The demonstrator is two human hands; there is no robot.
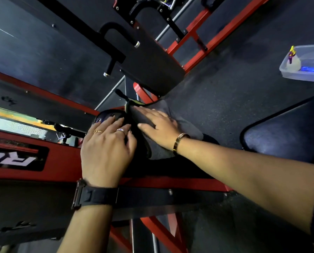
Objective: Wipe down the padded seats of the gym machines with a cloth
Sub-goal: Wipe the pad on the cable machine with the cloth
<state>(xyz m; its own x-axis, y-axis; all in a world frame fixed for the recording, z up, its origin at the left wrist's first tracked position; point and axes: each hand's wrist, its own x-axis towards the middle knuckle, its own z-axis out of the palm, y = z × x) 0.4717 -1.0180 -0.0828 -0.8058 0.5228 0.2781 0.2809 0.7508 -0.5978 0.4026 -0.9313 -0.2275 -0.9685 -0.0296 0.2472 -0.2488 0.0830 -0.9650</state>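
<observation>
As the grey cloth point(187, 128) is pressed to the padded seat point(170, 167) by the right hand point(159, 128), left hand point(106, 148) resting alongside, both grips open, a wiping sweep is needed.

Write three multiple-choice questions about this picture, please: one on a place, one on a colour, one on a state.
1. Where does the clear tub stand?
A. on the padded seat
B. on the floor, at the upper right
C. on a red beam

2. What colour is the machine frame?
A. blue
B. yellow
C. red

3. How does the right hand lie on the cloth?
A. flat, fingers straight
B. curled in a fist
C. lifted off it

Answers:
1 B: the tub sits on the dark floor, apart from the machines.
2 C: its beams are red.
3 A: the palm and straight fingers press the grey cloth onto the padded seat.
</observation>
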